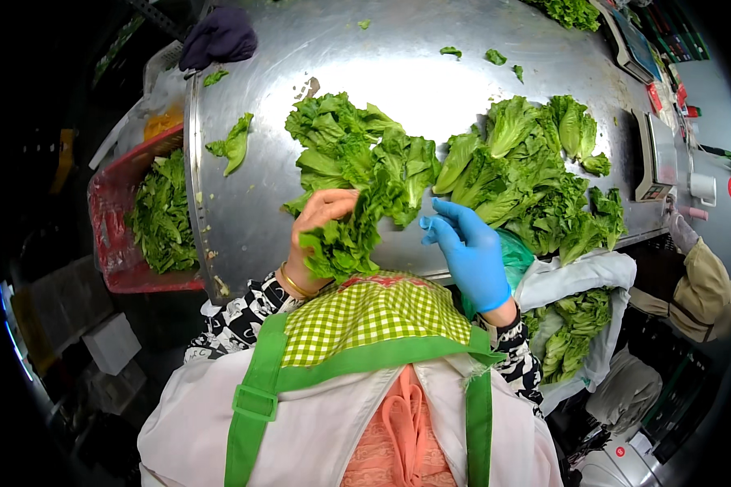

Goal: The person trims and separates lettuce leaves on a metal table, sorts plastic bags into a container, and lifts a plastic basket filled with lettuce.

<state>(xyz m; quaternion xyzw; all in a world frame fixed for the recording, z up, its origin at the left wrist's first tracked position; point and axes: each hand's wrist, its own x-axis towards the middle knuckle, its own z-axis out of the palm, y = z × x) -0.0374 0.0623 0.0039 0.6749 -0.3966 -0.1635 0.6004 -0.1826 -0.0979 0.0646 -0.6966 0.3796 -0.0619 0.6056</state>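
My bare left hand (317,223), with a gold bangle at the wrist, is closed round a head of leafy green lettuce (345,243) close to my apron. The hand partly hides behind its leaves. My right hand (467,247) wears a blue glove, its fingers bent and slightly apart, with nothing visible between them. It hovers just right of the held lettuce. Beyond my hands, a pile of loose lettuce (341,146) lies on the metal table (276,49). A larger lettuce pile (512,170) spreads to the right.
At the left, a red crate (122,243) holds lettuce leaves. A white-lined container (577,280) with more lettuce stands below the table's right edge. Scales (654,158) sit at the far right, near another person's sleeve (698,276). A dark cloth (218,36) lies at the upper left corner.
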